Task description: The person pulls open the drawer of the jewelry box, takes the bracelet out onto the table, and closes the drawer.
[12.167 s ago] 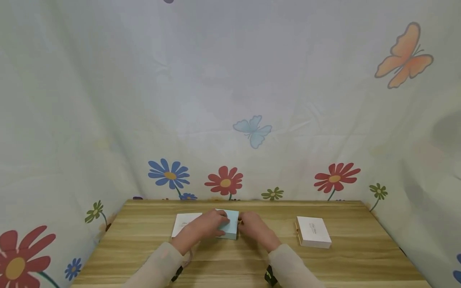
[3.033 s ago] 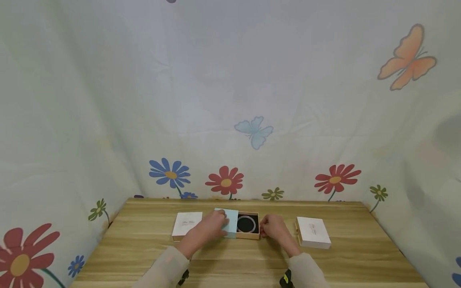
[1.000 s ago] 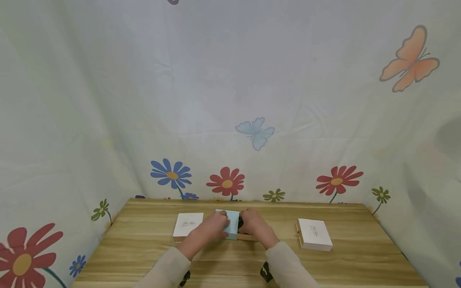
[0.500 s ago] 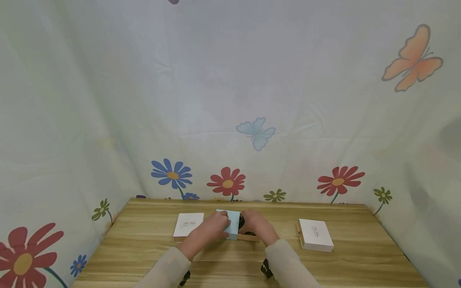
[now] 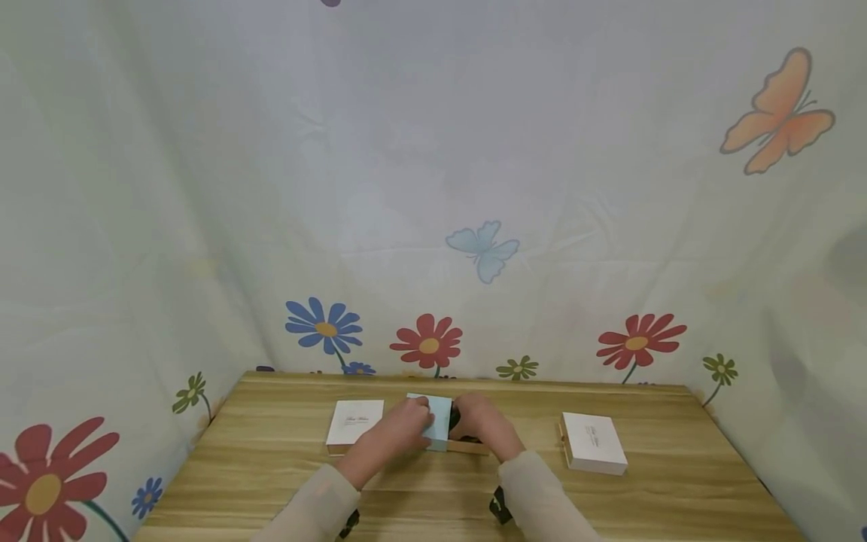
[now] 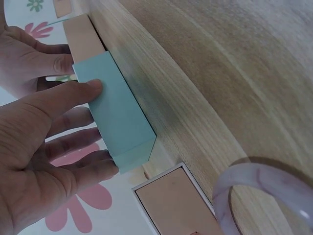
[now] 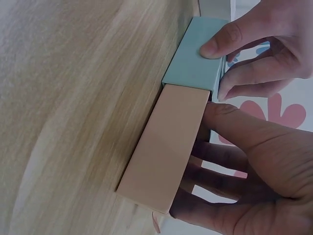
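In the head view my left hand (image 5: 393, 429) grips the light-blue sleeve (image 5: 439, 415) of a small drawer box. The left wrist view shows its thumb (image 6: 93, 89) against the sleeve's side. A tan drawer (image 7: 164, 142) sticks out of the sleeve to the right. My right hand (image 5: 479, 421) is over this drawer, fingers dipping inside and thumb (image 7: 220, 112) at its near wall's upper edge. Some black lining (image 5: 454, 416) shows beside the fingers; what they hold in there is hidden, so I cannot tell. A pale pink bangle (image 6: 254, 178) circles my left wrist.
A white box (image 5: 354, 420) with printed lettering lies left of the blue one. Another white box (image 5: 596, 443) lies farther right. All rest on a wood-grain table (image 5: 650, 497), with a flowered curtain (image 5: 542, 301) behind its back edge.
The drawer, pushed in at first, was slid out rightward, showing a clear ring on black lining. My right hand then moved left from the drawer's end, over the inside. The last second shows little motion.
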`<state>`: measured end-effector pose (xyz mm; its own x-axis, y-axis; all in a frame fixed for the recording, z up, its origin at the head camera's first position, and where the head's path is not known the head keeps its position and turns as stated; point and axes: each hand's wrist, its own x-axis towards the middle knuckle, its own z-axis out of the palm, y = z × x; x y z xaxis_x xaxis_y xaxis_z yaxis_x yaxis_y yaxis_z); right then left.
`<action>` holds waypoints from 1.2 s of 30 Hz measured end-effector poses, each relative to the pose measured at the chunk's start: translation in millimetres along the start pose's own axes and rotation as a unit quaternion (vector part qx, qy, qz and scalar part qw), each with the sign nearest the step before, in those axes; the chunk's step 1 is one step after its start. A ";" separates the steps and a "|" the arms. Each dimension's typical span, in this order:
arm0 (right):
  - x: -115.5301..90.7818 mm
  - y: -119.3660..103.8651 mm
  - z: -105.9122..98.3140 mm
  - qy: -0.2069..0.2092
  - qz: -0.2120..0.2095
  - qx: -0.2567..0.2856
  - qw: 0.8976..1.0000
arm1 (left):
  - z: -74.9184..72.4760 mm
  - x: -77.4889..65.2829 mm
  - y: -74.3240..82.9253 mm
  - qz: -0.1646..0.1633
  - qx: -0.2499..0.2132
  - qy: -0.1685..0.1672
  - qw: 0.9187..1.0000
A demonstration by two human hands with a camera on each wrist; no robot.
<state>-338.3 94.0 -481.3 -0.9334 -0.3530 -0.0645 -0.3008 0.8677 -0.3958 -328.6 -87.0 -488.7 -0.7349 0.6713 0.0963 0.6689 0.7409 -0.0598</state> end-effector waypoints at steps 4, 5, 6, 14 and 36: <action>-0.7 -0.9 0.2 0.000 0.002 -0.002 1.000 | 0.4 -0.2 -0.2 0.000 0.001 0.003 1.000; -0.8 -0.9 0.4 0.001 0.002 -0.001 1.000 | 0.2 -0.3 -0.1 -0.002 -0.001 0.001 1.000; -0.8 -0.8 0.8 0.002 0.003 0.002 1.000 | 0.1 -0.3 0.0 -0.004 -0.004 0.000 1.000; 0.5 1.3 1.5 -0.006 0.012 0.016 1.000 | 0.1 0.3 1.0 -0.001 -0.004 0.001 1.000; -8.5 8.9 5.7 0.034 -0.055 0.008 0.998 | -3.6 3.1 1.7 -0.049 -0.064 -0.024 0.996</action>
<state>-331.9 102.7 -489.5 -0.9061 -0.4210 0.0424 -0.3998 0.8190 -0.4114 -329.3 -83.7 -485.0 -0.8001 0.5981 0.0469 0.5999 0.7965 0.0758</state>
